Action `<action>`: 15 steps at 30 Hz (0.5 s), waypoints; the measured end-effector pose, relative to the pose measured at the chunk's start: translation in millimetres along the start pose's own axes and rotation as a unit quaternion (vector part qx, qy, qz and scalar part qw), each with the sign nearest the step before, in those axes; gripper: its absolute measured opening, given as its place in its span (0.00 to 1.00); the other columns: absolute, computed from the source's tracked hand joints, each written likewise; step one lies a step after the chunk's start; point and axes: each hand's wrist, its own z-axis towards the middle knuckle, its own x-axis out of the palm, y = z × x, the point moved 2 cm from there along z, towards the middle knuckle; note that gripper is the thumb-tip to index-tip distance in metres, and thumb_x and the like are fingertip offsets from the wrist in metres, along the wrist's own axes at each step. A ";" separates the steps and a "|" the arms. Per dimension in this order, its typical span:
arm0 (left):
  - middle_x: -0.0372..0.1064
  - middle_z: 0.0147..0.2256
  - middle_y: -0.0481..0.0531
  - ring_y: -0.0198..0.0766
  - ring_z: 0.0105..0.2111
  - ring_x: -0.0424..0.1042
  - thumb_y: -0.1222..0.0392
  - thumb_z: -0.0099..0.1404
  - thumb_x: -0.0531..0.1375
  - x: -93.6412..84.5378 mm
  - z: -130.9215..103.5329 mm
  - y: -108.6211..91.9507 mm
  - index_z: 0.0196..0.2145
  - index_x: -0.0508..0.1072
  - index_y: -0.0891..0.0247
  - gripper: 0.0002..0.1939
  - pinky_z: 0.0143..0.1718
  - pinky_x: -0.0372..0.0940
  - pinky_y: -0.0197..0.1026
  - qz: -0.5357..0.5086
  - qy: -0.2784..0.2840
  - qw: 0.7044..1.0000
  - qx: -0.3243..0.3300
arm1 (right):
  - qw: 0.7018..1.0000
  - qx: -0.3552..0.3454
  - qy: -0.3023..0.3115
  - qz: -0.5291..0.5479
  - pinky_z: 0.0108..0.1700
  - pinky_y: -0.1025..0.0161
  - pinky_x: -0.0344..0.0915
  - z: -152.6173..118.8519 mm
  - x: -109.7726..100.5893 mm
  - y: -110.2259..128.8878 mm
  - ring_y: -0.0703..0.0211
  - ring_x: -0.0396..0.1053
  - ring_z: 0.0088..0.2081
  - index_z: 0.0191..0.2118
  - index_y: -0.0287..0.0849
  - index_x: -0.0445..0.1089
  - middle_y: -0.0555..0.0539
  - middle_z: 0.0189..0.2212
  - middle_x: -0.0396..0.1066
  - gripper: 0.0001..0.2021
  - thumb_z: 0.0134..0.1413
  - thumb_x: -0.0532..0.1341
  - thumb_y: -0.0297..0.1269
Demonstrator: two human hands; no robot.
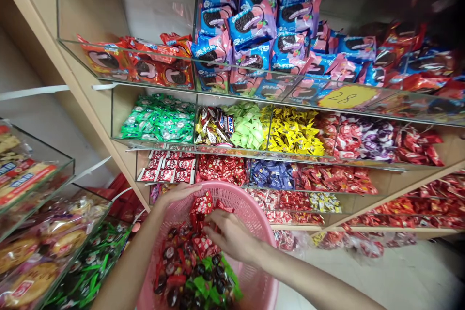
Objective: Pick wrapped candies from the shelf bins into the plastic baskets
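Note:
A pink perforated plastic basket [267, 271] is in front of me, below the shelves. My left hand [178, 195] grips its far left rim, fingers closed over the edge. Inside the basket, my right hand [230, 235] has its fingers bent and closed on a red candy packet [201, 206] with white print. Another red packet [206, 247] lies just under those fingers. Dark round candies in red wrappers [170, 254] and green-wrapped candies [207, 288] fill the bottom. The right fingertips are partly hidden among the packets.
Glass-fronted shelves hold blue cookie packs [254, 24], green candies [160, 118], yellow candies [294, 131] and red candies [221, 169]. A yellow price tag marked 28 [345, 97] sits above. At left, another rack holds packaged biscuits [29, 271]. Plastic bags [366, 247] lie on the floor.

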 end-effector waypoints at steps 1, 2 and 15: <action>0.74 0.30 0.51 0.44 0.33 0.69 0.37 0.50 0.59 -0.4 -0.8 0.1 0.35 0.79 0.65 0.28 0.34 0.61 0.39 0.008 -0.003 1.000 -0.007 | 0.998 0.036 0.013 -0.041 0.32 0.67 0.62 4.0 2.8 -8.7 0.61 0.71 0.33 0.42 0.41 0.67 0.46 0.36 0.72 0.08 0.60 0.53 0.36; 0.74 0.29 0.50 0.44 0.33 0.68 0.36 0.50 0.59 -0.9 -1.7 -0.4 0.35 0.79 0.65 0.28 0.33 0.61 0.39 0.015 -0.006 1.000 -0.010 | 0.993 0.075 0.033 -0.090 0.32 0.66 0.63 7.8 7.1 -18.9 0.59 0.71 0.33 0.42 0.40 0.66 0.44 0.38 0.71 0.08 0.59 0.54 0.33; 0.72 0.27 0.51 0.43 0.31 0.66 0.35 0.49 0.58 -0.5 -4.8 -3.9 0.31 0.79 0.66 0.29 0.31 0.60 0.39 0.013 -0.001 1.000 -0.008 | 0.954 0.201 0.090 -0.203 0.36 0.60 0.69 32.0 58.9 -82.3 0.51 0.72 0.38 0.49 0.37 0.64 0.40 0.37 0.74 0.19 0.51 0.63 0.33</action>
